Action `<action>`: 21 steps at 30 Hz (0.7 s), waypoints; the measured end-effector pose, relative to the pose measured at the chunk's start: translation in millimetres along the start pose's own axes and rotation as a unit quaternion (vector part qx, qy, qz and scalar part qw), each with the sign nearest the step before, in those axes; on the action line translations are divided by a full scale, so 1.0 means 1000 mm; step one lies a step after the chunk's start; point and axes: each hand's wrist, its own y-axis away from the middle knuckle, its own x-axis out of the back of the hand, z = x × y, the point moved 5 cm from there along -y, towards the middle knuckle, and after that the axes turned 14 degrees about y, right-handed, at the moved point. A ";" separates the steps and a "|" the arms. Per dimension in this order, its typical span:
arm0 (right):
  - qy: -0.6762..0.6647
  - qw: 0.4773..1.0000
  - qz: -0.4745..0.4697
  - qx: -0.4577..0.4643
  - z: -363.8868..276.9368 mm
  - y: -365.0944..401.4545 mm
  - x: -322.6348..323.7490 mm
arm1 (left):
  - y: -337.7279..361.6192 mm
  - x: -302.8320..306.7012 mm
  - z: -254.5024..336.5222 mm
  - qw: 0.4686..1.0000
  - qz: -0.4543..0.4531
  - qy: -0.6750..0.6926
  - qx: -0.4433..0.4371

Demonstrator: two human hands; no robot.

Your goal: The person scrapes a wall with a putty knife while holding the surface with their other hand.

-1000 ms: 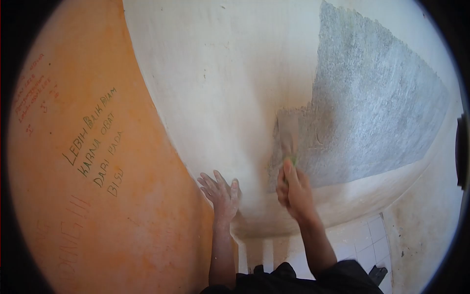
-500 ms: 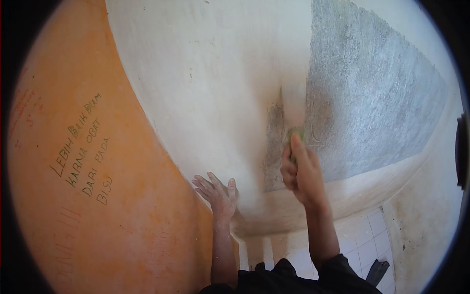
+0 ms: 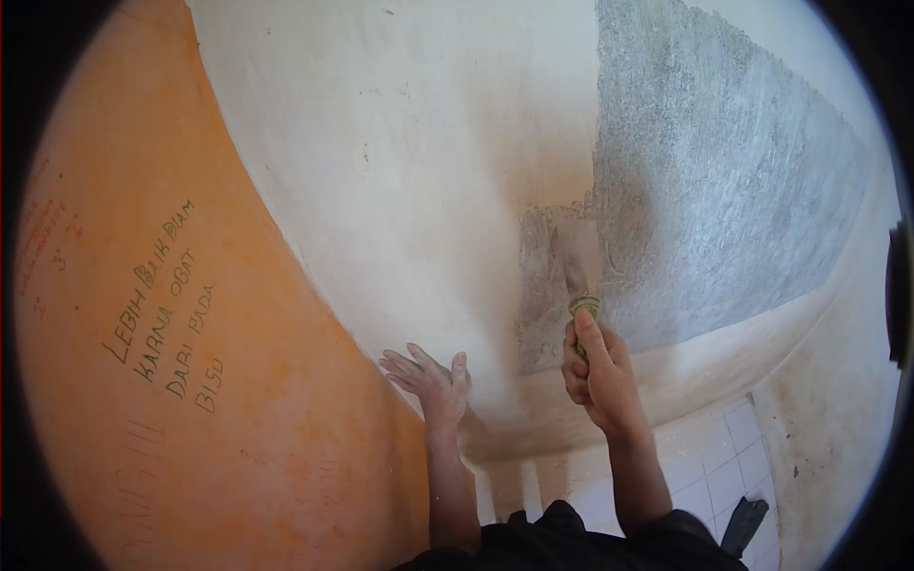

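My right hand [image 3: 602,373] is wrapped round the green handle of a scraper [image 3: 577,255], thumb laid along the handle. The scraper's flat blade points up the wall and overlaps a rough grey patch [image 3: 724,181] on the white wall [image 3: 400,171]. Left of the blade, a narrower grey strip [image 3: 538,285] borders the white surface. My left hand [image 3: 433,385] has its fingers spread near the seam between the white wall and the orange wall [image 3: 238,333]; it holds nothing. Dust whitens its fingers.
Green handwriting [image 3: 167,305] and faint red marks cover parts of the orange wall. White floor tiles [image 3: 705,466] lie below, with a dark object [image 3: 745,523] on them at lower right. A pale wall [image 3: 819,447] runs along the right side.
The scraper and my right hand have moved down the wall, uncovering grey where the blade was. My left hand stays spread in nearly the same place.
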 end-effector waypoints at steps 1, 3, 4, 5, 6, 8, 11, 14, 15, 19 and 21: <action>0.005 1.000 0.011 -0.014 0.005 -0.001 0.002 | 0.001 -0.001 -0.001 1.000 -0.009 0.006 0.015; 0.001 1.000 0.006 0.004 -0.008 -0.001 -0.003 | 0.002 -0.002 -0.003 0.999 -0.022 0.012 0.030; -0.005 1.000 0.001 0.022 -0.017 0.000 -0.007 | 0.001 -0.001 -0.003 0.999 -0.019 0.003 0.027; -0.006 1.000 0.003 0.021 -0.018 0.002 -0.004 | 0.000 -0.001 -0.002 1.000 -0.016 -0.006 0.023; -0.020 1.000 -0.013 0.004 -0.018 0.004 -0.001 | 0.002 0.000 -0.002 1.000 -0.018 -0.005 0.021; -0.030 0.999 -0.030 -0.005 -0.016 0.003 0.008 | 0.002 -0.002 -0.003 0.999 -0.017 0.000 0.039; -0.245 0.960 -0.138 -0.015 -0.005 -0.001 0.005 | 0.002 -0.002 -0.005 1.000 -0.015 -0.009 0.026; -0.301 0.938 -0.161 -0.052 -0.002 -0.007 0.002 | 0.002 -0.001 -0.004 1.000 -0.013 -0.001 0.026; -0.366 0.908 -0.196 -0.052 0.002 -0.010 0.001 | 0.002 -0.001 -0.003 1.000 -0.013 -0.001 0.028; -0.431 0.836 -0.338 -0.018 0.012 -0.022 0.003 | 0.002 -0.001 -0.002 1.000 -0.007 0.002 0.024; -0.404 0.851 -0.336 -0.005 0.017 -0.026 0.007 | 0.002 0.000 -0.002 1.000 0.000 -0.002 0.013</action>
